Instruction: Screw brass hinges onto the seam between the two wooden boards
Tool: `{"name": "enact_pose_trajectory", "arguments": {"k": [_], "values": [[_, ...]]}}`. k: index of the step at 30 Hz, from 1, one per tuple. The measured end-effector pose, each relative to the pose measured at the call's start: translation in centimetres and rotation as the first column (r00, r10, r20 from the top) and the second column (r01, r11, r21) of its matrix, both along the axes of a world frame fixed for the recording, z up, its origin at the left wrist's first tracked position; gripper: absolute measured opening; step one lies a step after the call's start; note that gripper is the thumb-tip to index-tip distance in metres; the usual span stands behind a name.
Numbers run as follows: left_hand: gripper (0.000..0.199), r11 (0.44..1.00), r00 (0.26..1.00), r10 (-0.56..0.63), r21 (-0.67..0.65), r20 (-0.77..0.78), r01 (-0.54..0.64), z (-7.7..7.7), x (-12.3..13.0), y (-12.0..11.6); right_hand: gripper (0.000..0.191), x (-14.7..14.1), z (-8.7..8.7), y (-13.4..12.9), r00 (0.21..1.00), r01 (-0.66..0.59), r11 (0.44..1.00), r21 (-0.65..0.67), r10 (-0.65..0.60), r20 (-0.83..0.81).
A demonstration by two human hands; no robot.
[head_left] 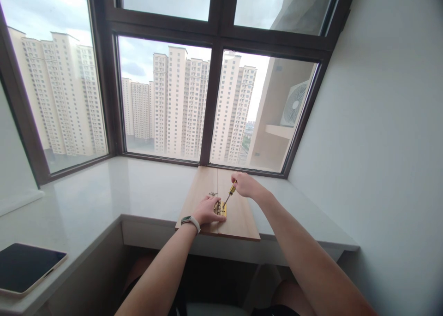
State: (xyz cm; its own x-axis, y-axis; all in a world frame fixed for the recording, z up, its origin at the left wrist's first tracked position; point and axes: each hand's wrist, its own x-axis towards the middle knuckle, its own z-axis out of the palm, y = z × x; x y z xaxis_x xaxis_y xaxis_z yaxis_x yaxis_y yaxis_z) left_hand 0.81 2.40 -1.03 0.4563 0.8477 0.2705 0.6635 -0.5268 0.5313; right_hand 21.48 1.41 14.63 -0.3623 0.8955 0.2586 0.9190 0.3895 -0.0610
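Note:
Two wooden boards (238,217) lie side by side on the white counter, with a narrow seam between them. A gold-coloured hinge (224,211) rests across the seam. My left hand (207,210), with a watch on its wrist, presses on the hinge, thumb at its near edge and fingers at its far side. My right hand (245,185) is closed around the yellow handle of a screwdriver (231,189). The screwdriver slants down to the left, its tip at the hinge's right leaf. Small metal pieces (212,194) lie on the left board beyond my left hand.
A dark-screened tablet (29,267) lies at the far left of the white counter (145,191). Dark-framed windows (205,99) stand behind the counter, and a white wall (374,122) rises at the right. The boards' near edge overhangs the counter.

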Motion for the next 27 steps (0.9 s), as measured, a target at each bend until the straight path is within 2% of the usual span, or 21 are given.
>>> {"name": "enact_pose_trajectory", "arguments": {"k": [4, 14, 17, 20, 23, 27], "values": [[0.096, 1.0, 1.0, -0.002, -0.002, -0.003, 0.002, 0.0, 0.0, 0.0, 0.008, -0.3, 0.1, -0.1, 0.998, 0.055, 0.998, 0.0, -0.055, 0.034], [0.095, 1.0, 1.0, 0.002, 0.014, -0.021, -0.002, 0.0, 0.0, 0.0, 0.022, -0.8, 0.7, -0.5, 0.986, 0.129, 0.991, -0.032, -0.125, 0.109], [0.095, 1.0, 1.0, 0.001, 0.013, -0.021, 0.0, 0.1, 0.0, 0.0, 0.02, -0.6, 0.4, -0.3, 0.995, 0.068, 0.997, -0.022, -0.066, 0.077], [0.096, 1.0, 1.0, 0.003, 0.011, -0.016, -0.003, 0.1, 0.0, 0.0, 0.009, -0.3, -0.1, -0.2, 0.998, -0.044, 0.999, 0.006, 0.044, 0.036], [0.095, 1.0, 1.0, 0.006, 0.008, -0.013, -0.006, 0.0, 0.1, 0.0, 0.017, -0.1, -0.4, -0.4, 0.991, -0.135, 0.99, 0.035, 0.135, 0.019], [0.094, 1.0, 1.0, 0.007, 0.002, -0.011, -0.007, 0.0, 0.1, 0.0, 0.016, 0.0, -0.2, -0.4, 0.991, -0.129, 0.992, 0.015, 0.128, 0.038]]}}
